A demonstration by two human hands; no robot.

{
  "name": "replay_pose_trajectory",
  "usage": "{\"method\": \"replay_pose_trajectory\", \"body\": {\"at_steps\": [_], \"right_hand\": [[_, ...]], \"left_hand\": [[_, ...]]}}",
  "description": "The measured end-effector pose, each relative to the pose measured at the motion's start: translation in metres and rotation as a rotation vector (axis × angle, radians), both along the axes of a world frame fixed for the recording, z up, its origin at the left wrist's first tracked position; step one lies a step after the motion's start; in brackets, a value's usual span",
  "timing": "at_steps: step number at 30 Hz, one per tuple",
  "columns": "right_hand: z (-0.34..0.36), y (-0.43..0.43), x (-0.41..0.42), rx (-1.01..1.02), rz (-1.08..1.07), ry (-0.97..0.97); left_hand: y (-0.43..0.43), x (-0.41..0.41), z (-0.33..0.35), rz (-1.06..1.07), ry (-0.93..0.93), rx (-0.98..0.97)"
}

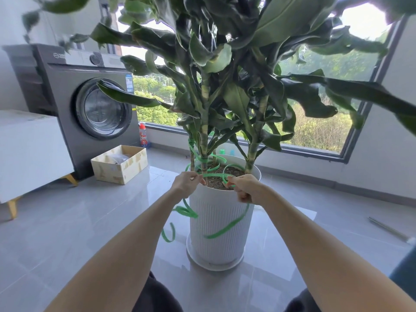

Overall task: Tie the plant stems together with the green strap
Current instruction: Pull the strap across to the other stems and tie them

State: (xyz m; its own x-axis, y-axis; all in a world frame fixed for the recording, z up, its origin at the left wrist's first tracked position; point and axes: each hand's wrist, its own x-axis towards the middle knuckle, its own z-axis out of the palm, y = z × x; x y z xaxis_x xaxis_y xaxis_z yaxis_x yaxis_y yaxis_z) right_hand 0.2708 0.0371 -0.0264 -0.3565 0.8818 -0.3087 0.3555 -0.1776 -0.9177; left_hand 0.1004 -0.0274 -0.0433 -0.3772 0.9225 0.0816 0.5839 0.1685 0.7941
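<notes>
Spreading above the white pot point(218, 224), leaves point(281, 16) run off the top edge and hide the upper plant stems point(204, 136), and how the green strap point(213, 175) winds round their bases is hard to make out. At the pot's near rim the left hand point(188, 183) and right hand point(246, 188) each pinch the strap, a span stretched between them, its ends trailing down the pot.

In front of you, the green strap point(227, 228) is a thin, smooth plastic ribbon with a slight sheen. The white pot point(213, 246) is matt, finely ribbed plastic holding coarse, crumbly soil point(216, 181), and the leaves point(281, 16) look waxy. The grey floor tiles point(90, 210) are polished and reflective, the washing machine point(65, 91) has a matt grey casing with a glass door point(102, 109), and the open box point(126, 171) is rough cardboard.
</notes>
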Motion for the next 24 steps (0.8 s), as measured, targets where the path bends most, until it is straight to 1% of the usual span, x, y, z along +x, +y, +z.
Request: {"method": "replay_pose_trajectory", "body": {"at_steps": [1,2,3,4,5,6,7,8,9,10,11,12,14,15,16,18,21,22,24], "right_hand": [[-0.001,0.003,0.002,0.003,-0.041,-0.017],[-0.002,0.005,0.004,0.062,-0.070,-0.101],[-0.004,0.009,0.008,0.180,-0.080,-0.269],[-0.007,0.009,0.013,0.347,-0.070,-0.514],[-0.007,0.006,0.017,0.527,-0.046,-0.768],[-0.008,0.001,0.019,0.661,-0.015,-0.960],[-0.008,-0.004,0.021,0.738,0.014,-1.082],[-0.009,-0.007,0.020,0.781,0.047,-1.152],[-0.009,-0.009,0.018,0.806,0.080,-1.196],[-0.009,-0.009,0.016,0.798,0.115,-1.198],[-0.010,-0.007,0.015,0.732,0.156,-1.157],[-0.010,-0.006,0.014,0.619,0.226,-1.083],[-0.009,-0.006,0.011,0.372,0.466,-0.960],[-0.007,-0.008,0.010,0.298,0.572,-0.941],[-0.005,-0.010,0.009,0.267,0.632,-0.911],[-0.006,-0.008,0.006,0.244,0.663,-0.795],[-0.011,-0.003,0.002,0.135,0.650,-0.562],[-0.013,0.001,0.000,0.093,0.660,-0.514],[-0.016,0.001,-0.003,0.063,0.686,-0.520]], "left_hand": [[0.001,-0.004,-0.002,0.038,-0.017,-0.004],[0.002,-0.009,-0.004,0.079,-0.042,-0.008],[0.003,-0.014,-0.007,0.123,-0.093,-0.013],[0.005,-0.020,-0.010,0.169,-0.182,-0.015],[0.006,-0.025,-0.012,0.212,-0.311,-0.018],[0.006,-0.028,-0.013,0.249,-0.458,-0.031],[0.006,-0.029,-0.013,0.274,-0.592,-0.061],[0.004,-0.029,-0.012,0.283,-0.673,-0.100],[0.004,-0.029,-0.012,0.281,-0.707,-0.123],[0.004,-0.028,-0.012,0.280,-0.702,-0.126],[0.004,-0.026,-0.011,0.278,-0.691,-0.121],[0.005,-0.024,-0.010,0.268,-0.689,-0.106],[0.008,-0.019,-0.008,0.225,-0.802,-0.079],[0.008,-0.016,-0.005,0.203,-0.876,-0.066],[0.008,-0.012,-0.003,0.184,-0.922,-0.059],[0.009,-0.004,0.001,0.166,-0.960,-0.054],[0.010,0.004,0.005,0.148,-1.017,-0.052],[0.012,0.006,0.005,0.145,-1.037,-0.046],[0.014,0.008,0.006,0.129,-1.070,-0.049]]}}
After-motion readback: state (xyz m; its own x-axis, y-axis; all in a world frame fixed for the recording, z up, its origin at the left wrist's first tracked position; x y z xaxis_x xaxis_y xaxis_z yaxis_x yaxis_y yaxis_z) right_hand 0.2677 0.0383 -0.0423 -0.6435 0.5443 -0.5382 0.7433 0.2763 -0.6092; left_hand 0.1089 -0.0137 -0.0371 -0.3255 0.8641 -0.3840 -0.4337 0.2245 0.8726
